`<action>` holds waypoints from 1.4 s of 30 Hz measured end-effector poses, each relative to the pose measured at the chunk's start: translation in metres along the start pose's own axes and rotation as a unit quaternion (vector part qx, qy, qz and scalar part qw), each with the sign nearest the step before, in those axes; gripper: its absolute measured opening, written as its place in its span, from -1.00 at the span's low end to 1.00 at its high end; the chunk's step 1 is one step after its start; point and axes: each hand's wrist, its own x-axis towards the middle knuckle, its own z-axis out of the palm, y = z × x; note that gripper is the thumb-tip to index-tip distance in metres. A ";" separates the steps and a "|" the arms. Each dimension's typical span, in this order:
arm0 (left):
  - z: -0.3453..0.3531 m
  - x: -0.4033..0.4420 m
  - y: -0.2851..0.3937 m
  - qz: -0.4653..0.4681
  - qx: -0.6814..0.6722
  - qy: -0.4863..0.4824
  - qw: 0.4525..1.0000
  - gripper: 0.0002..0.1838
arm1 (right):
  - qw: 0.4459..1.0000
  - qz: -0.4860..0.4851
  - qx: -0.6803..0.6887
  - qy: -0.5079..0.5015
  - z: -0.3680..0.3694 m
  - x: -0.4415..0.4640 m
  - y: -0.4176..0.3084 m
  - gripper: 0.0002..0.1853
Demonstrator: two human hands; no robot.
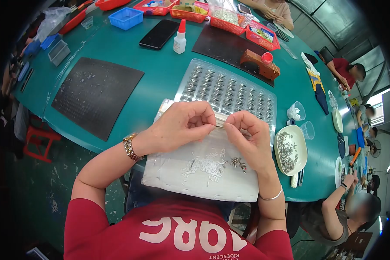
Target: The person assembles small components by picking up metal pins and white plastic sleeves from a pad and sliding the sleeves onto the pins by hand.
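Observation:
My left hand (177, 126) and my right hand (250, 138) meet over a white padded board (160, 171) that rests at the table's edge above my lap. Both are closed in a pinch, thumb against forefinger, around something tiny and thin between the fingertips; its kind is too small to make out. Below them lie a scatter of short white tube-like pieces (203, 166) and a little heap of small metal parts (238, 164). Just beyond my fingers stands a clear compartment tray (184, 86), with small metal parts in its rows.
On the right sit a cream dish (302, 149) of small metal pieces and clear cups (307, 130). Farther off are dark mats (99, 95), a glue bottle (180, 41), a phone (159, 34), a brown block (260, 65) and red baskets (264, 37). Other people (344, 216) sit around the table.

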 end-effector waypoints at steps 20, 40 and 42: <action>-0.001 0.000 0.004 -0.005 -0.019 -0.034 0.999 -0.93 | 0.997 -0.057 -0.050 0.000 0.005 -0.001 0.004 -0.94; -0.004 0.000 0.002 -0.021 -0.059 -0.041 0.997 -0.94 | 0.979 -0.118 -0.169 -0.011 0.000 0.000 0.005 -0.93; -0.003 0.000 0.003 -0.021 -0.063 -0.038 0.997 -0.94 | 0.965 -0.136 -0.224 -0.029 -0.002 0.000 -0.001 -0.93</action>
